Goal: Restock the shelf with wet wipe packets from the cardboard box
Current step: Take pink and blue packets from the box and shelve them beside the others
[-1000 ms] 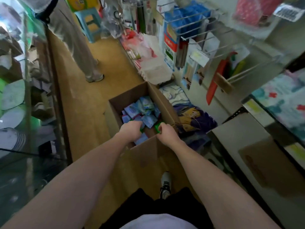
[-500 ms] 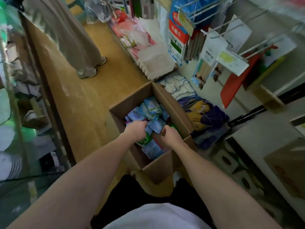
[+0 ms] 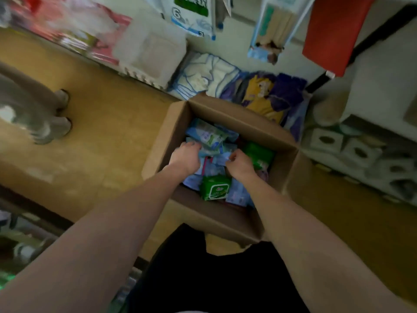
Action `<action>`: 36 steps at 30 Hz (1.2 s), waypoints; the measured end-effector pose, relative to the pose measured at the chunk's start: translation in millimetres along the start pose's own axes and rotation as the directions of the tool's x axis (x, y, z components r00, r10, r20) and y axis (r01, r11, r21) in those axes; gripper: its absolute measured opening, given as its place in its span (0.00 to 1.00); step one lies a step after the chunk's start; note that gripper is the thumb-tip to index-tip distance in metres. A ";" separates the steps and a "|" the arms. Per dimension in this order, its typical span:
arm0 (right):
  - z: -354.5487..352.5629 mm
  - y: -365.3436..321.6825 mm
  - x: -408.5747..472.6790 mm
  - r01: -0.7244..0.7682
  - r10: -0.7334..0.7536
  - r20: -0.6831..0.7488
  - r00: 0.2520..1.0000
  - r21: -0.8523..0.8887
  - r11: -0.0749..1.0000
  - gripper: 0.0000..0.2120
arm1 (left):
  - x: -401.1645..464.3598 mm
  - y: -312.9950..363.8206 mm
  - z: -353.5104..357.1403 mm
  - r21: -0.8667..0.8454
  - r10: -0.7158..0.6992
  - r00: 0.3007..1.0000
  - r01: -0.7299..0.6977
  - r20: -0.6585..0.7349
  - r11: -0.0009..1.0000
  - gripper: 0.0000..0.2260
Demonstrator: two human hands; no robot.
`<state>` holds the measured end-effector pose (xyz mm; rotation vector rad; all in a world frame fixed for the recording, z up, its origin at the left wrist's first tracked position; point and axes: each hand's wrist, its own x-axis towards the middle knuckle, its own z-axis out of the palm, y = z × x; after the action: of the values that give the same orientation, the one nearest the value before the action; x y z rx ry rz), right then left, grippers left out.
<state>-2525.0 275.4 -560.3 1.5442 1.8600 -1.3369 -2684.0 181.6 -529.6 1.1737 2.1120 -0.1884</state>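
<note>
On a shop's tan floor, reaching into a cardboard box [image 3: 216, 114], left hand [image 3: 186, 157] and right hand [image 3: 240, 163] curling onto soft, light, likely slippery wet wipe packets [image 3: 214, 188], best pinched across flat faces.

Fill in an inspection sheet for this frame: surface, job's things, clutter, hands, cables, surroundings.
Surface: tan floor, box standing on it.
Job's things: open cardboard box holding blue packets and green packets, loosely piled.
Clutter: folded cloth goods on the floor behind the box.
Hands: left hand and right hand both inside the box, fingers curled among the packets; the grip on any single packet cannot be told.
Cables: nothing seen.
Surroundings: hanging goods above, another person's shoes at left; frame blurred.
</note>
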 end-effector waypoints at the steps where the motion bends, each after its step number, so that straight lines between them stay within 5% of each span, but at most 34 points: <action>1: 5.1 0.1 5.5 -0.020 0.020 -0.002 1.000 0.018 1.000 0.04 | 8.6 -2.8 0.1 0.029 0.034 0.999 -0.034 -0.001 0.999 0.22; 10: 45.7 8.2 69.4 -0.118 0.136 -0.089 0.987 0.183 0.976 0.22 | 91.1 -2.9 3.7 0.206 0.290 0.952 -0.303 0.095 0.930 0.29; 17: 76.2 0.7 95.3 -0.128 0.197 -0.113 0.974 0.444 0.887 0.15 | 115.8 -9.3 20.7 0.302 0.331 0.940 -0.341 0.086 0.890 0.32; 23: 79.1 4.3 68.0 -0.231 0.243 0.043 0.969 0.506 0.831 0.13 | 104.7 4.5 15.3 0.507 0.230 0.931 -0.350 0.285 0.788 0.45; 28: 55.4 16.0 25.7 -0.231 0.212 0.093 0.973 0.418 0.878 0.12 | 66.1 9.0 21.3 0.442 0.267 0.944 -0.326 0.193 0.836 0.42; 32: 31.2 25.2 -8.8 -0.198 0.215 -0.013 0.977 0.336 0.921 0.11 | 33.4 9.6 17.2 0.071 0.271 0.962 -0.273 0.039 0.959 0.36; 36: 8.9 25.7 -40.5 -0.152 0.198 -0.107 0.974 0.338 0.929 0.04 | 9.7 31.5 3.3 -0.007 0.313 0.950 -0.313 -0.007 0.950 0.44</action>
<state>-2491.0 244.4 -544.2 1.9668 1.5846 -1.5478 -2660.7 205.1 -531.9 1.4861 1.8970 -0.0296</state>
